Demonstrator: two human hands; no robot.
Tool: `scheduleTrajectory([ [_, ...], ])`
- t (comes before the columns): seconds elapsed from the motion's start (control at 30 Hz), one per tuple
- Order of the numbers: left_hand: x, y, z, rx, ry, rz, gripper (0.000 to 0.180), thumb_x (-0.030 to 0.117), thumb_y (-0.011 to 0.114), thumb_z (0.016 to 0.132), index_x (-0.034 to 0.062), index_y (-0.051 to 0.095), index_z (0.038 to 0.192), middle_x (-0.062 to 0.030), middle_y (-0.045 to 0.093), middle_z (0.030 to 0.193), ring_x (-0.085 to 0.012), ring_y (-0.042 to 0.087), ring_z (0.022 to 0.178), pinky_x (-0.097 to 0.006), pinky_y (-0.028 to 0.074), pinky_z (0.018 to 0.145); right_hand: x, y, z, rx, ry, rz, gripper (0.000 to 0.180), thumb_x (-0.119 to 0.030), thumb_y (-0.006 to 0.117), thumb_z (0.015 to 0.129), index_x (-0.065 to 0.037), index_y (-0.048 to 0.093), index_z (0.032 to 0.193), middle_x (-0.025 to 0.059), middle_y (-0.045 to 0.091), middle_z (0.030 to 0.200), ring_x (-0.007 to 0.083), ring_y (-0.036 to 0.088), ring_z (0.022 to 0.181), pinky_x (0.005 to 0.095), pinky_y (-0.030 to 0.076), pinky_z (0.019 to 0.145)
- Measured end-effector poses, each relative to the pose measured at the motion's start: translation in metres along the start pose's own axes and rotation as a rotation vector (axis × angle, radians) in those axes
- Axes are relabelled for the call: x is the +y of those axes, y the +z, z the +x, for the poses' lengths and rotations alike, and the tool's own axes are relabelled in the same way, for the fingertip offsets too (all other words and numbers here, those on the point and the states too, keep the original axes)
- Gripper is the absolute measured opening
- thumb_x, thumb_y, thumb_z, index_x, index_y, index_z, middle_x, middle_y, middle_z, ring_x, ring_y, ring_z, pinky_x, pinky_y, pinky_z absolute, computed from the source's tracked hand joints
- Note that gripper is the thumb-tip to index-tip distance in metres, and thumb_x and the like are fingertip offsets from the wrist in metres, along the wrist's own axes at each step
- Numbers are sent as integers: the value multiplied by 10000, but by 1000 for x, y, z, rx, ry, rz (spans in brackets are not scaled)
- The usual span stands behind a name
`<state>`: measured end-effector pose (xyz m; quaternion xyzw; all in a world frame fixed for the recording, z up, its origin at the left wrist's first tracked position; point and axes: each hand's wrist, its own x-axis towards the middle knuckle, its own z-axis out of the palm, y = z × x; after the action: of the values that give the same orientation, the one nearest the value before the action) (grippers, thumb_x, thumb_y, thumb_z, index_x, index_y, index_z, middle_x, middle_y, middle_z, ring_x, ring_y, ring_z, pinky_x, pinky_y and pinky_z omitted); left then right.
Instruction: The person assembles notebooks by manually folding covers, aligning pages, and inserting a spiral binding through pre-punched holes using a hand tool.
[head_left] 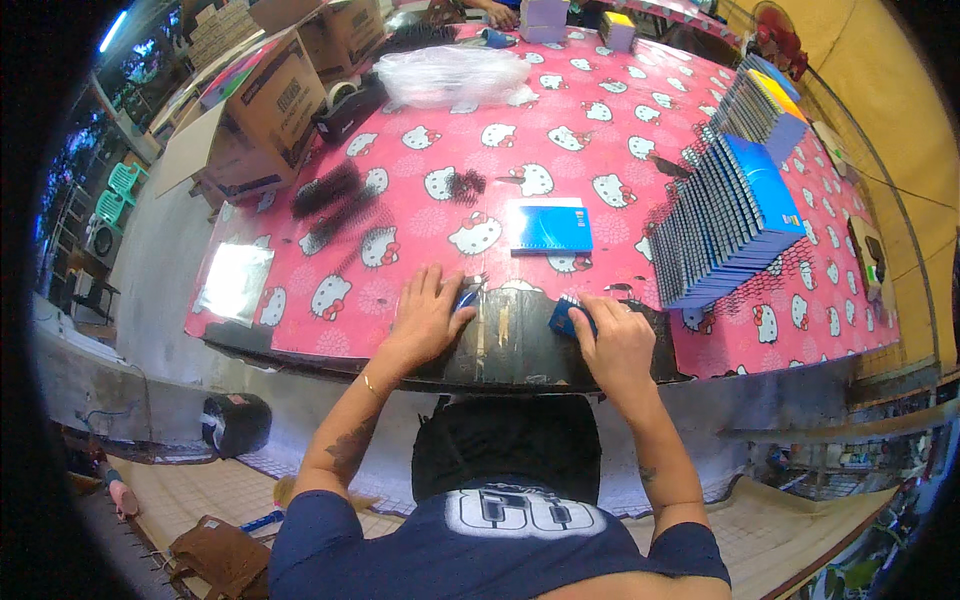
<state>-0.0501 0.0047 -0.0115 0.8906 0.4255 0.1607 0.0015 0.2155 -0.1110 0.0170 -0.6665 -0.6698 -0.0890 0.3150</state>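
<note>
My left hand (428,318) rests palm down at the table's near edge, its thumb and index finger around a small blue-handled tool (465,298) that looks like pliers; the palm hides part of it. To the right, my right hand (622,342) grips a small dark blue notebook (566,316) by its side, thumb on top. Just beyond and between the hands lies a blue spiral-bound notebook (552,230) with a pale strip along its far side. A long stack of blue spiral notebooks (715,225) stands at the right, coil edges facing left.
Loose black binding coils (335,200) lie at the left, with a smaller coil clump (466,186) mid-table. A silvery sheet (235,282) is near the left edge. Farther off are clear plastic wrap (455,75), an open cardboard box (265,115) and another person's hand (500,14).
</note>
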Motion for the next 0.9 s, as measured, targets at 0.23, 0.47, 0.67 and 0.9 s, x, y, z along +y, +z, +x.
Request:
scheduleTrajectory([
  [0.23,47,-6,-10,-272,-503,-1476,385,234,511,1046,-1,533,1350,-122,680,1083,-230,708,929,-332,547,760,-4,4,1,-5,35,-18,172,-241,709,901,-96,717,993,57,717,887,243,690,760,374,504,664],
  [0.47,85,-3,-6,-505,-609,-2030,391,293,506,1049,-29,539,1269,-206,668,1137,-322,709,1001,-445,609,840,-3,4,1,-16,40,9,152,-213,709,906,-94,724,999,85,720,900,301,687,725,409,523,655],
  [0.67,85,-2,-2,-259,-344,-1398,338,231,564,1013,23,625,1272,-166,649,1089,-267,660,926,-381,560,803,0,7,0,-6,16,-9,185,-241,706,900,-99,721,1018,55,719,884,235,693,768,380,500,658],
  [0.9,25,-6,8,-93,35,-618,381,199,696,906,109,678,1276,-119,623,1057,-305,596,982,-420,494,827,12,-28,-7,-190,24,-86,245,-219,698,889,-127,679,1115,70,702,937,261,690,837,399,514,676],
])
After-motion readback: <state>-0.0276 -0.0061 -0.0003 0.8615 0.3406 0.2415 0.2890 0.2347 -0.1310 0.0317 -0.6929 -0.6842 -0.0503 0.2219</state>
